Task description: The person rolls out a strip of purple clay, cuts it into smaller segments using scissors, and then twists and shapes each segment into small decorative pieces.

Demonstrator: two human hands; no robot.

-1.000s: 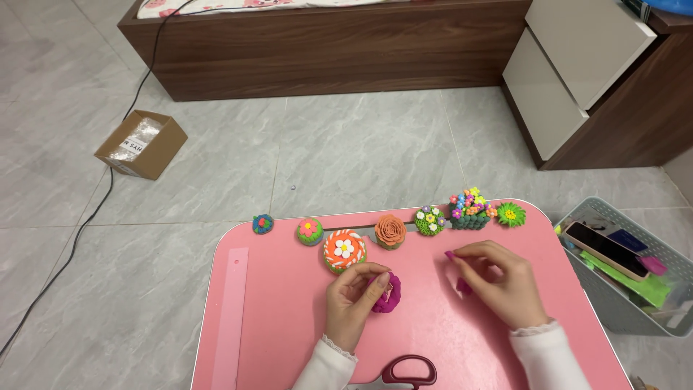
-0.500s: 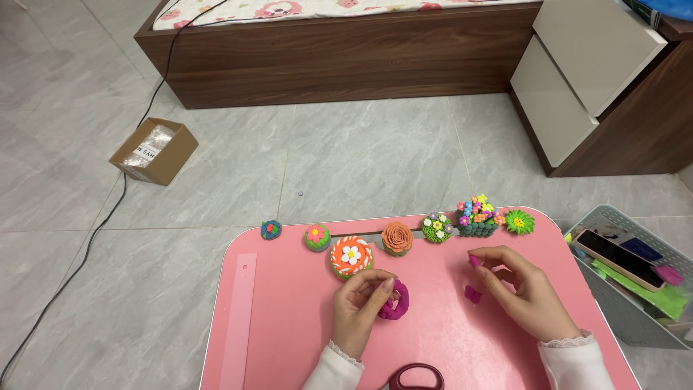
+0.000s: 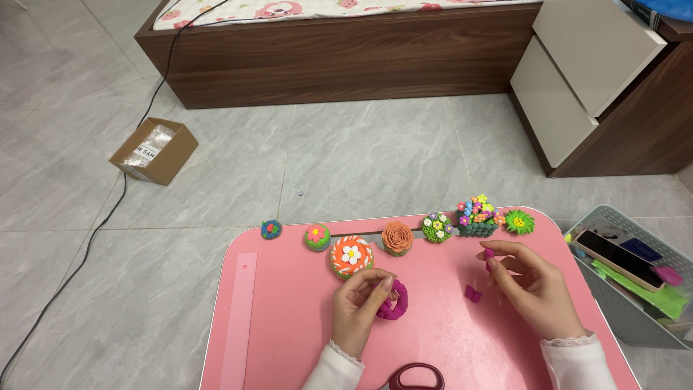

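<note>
The left hand (image 3: 363, 303) grasps a magenta clay ring (image 3: 393, 301) between thumb and fingers; the ring rests on the pink table (image 3: 303, 325), just below an orange-and-white clay flower (image 3: 351, 256). The right hand (image 3: 533, 287) pinches a small magenta clay bit (image 3: 489, 253) at its fingertips, above the surface. A small magenta clay piece (image 3: 473, 293) lies on the table between the hands. Red scissor handles (image 3: 416, 376) sit at the near edge. A grey basket (image 3: 613, 217) stands to the right of the table.

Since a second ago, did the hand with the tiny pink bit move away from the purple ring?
Cannot tell: the camera moved. The right hand pinches a small magenta piece right of the magenta clay ring, below the green spiky flower, much as before.
</note>
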